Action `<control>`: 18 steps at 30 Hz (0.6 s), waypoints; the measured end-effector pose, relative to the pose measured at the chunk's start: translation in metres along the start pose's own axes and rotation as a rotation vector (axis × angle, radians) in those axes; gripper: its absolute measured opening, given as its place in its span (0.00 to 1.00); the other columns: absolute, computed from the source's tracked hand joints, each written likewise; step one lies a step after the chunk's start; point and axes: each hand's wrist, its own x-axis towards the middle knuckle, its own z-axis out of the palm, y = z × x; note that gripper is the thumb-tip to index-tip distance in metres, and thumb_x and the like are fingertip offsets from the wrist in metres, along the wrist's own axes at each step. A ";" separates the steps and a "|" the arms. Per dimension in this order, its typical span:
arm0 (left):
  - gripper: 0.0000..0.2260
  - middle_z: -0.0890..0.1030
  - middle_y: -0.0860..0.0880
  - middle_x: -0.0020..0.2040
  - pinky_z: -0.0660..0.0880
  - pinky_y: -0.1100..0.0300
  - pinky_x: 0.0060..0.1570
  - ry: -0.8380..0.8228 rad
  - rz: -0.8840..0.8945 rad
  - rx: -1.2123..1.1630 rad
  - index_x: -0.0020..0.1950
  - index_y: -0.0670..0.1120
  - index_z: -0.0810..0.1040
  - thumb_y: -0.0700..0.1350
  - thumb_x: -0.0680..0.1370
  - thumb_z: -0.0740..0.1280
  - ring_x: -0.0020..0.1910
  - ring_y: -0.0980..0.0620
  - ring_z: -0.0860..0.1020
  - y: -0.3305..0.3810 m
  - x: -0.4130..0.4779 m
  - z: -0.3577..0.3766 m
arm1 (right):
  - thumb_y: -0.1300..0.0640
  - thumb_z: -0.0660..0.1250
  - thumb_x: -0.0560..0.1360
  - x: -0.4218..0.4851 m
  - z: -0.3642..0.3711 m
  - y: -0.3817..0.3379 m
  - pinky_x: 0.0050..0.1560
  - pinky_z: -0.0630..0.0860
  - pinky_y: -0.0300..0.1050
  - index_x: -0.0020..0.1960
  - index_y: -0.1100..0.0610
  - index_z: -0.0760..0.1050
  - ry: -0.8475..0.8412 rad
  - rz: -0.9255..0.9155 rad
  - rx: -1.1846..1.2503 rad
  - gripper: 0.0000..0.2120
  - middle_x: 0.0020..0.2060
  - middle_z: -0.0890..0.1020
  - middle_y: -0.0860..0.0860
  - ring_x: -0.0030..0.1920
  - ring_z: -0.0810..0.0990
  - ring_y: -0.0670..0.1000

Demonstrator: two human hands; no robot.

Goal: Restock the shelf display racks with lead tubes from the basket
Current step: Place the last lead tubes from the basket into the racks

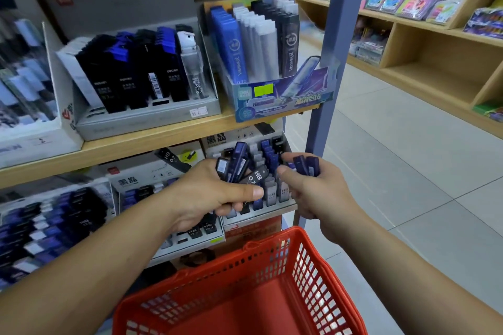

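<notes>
My left hand point(215, 193) grips a bunch of several dark blue and black lead tubes point(239, 168) marked HB 0.7, fanned upward. My right hand point(310, 185) holds a few dark blue lead tubes point(307, 164) between fingers and thumb. Both hands hover in front of a white display rack point(272, 193) on the lower shelf, partly filled with upright tubes. A red plastic basket point(245, 280) hangs below my arms; its visible inside shows no tubes.
The upper wooden shelf point(152, 141) carries a grey rack of black and blue tubes point(136, 76) and a blue printed box of tubes point(258, 43). More racks stand at lower left point(54, 220). A blue-grey upright post point(332, 57) borders the tiled aisle on the right.
</notes>
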 end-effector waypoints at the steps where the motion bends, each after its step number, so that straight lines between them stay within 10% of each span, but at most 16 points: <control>1: 0.13 0.81 0.45 0.35 0.65 0.62 0.26 -0.019 0.007 0.008 0.52 0.39 0.84 0.41 0.72 0.80 0.31 0.50 0.75 0.000 -0.001 0.002 | 0.57 0.74 0.78 -0.002 0.001 -0.004 0.25 0.62 0.41 0.57 0.52 0.82 -0.045 0.021 0.035 0.08 0.31 0.77 0.50 0.23 0.69 0.43; 12: 0.05 0.79 0.45 0.36 0.64 0.61 0.28 -0.056 0.064 -0.031 0.43 0.51 0.83 0.48 0.77 0.76 0.32 0.50 0.72 -0.001 -0.008 0.010 | 0.53 0.73 0.78 -0.006 -0.001 -0.006 0.34 0.52 0.53 0.48 0.57 0.78 -0.184 0.066 0.121 0.08 0.27 0.64 0.53 0.28 0.56 0.52; 18: 0.12 0.76 0.53 0.30 0.70 0.60 0.29 -0.117 0.137 0.132 0.59 0.48 0.83 0.44 0.76 0.77 0.28 0.54 0.72 0.003 -0.013 0.021 | 0.56 0.74 0.77 -0.015 0.010 -0.012 0.29 0.55 0.45 0.50 0.59 0.82 -0.292 0.021 0.109 0.07 0.25 0.70 0.50 0.25 0.59 0.49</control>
